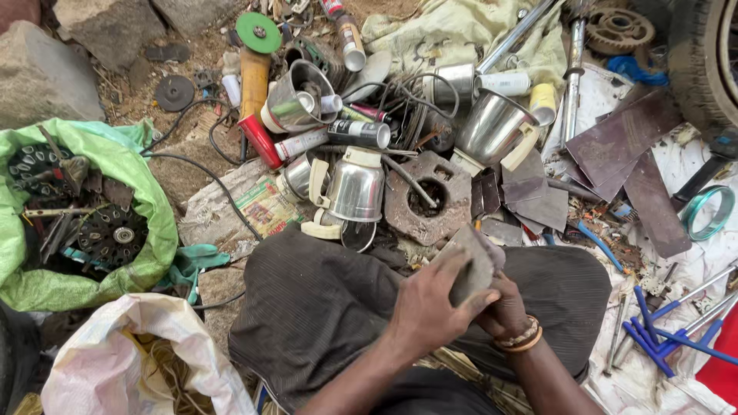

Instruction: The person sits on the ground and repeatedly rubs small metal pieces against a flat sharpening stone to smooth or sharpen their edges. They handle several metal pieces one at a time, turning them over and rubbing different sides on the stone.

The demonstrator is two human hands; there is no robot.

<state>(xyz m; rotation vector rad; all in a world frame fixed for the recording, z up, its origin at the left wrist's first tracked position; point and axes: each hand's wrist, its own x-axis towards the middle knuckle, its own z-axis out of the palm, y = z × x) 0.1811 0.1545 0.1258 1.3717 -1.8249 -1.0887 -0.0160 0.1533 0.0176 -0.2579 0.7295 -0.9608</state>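
Observation:
Both my hands hold a flat grey, rusty metal piece [472,261] over my lap. My left hand [430,303] grips its near side with fingers curled over the face. My right hand [503,307], with beaded bracelets on the wrist, clasps it from beneath and behind. My legs in dark striped trousers [323,307] sit under the hands. Just beyond the piece lies a rusty cast plate with a round hole [427,198].
Steel mixer jars [355,188] [492,131] [296,100], spray cans and a red-orange grinder [255,84] lie ahead. A green sack of metal parts [146,200] is left, a white sack [100,361] near left. Brown sheets [615,146], blue-handled tools [653,330] and a tyre [703,61] lie right.

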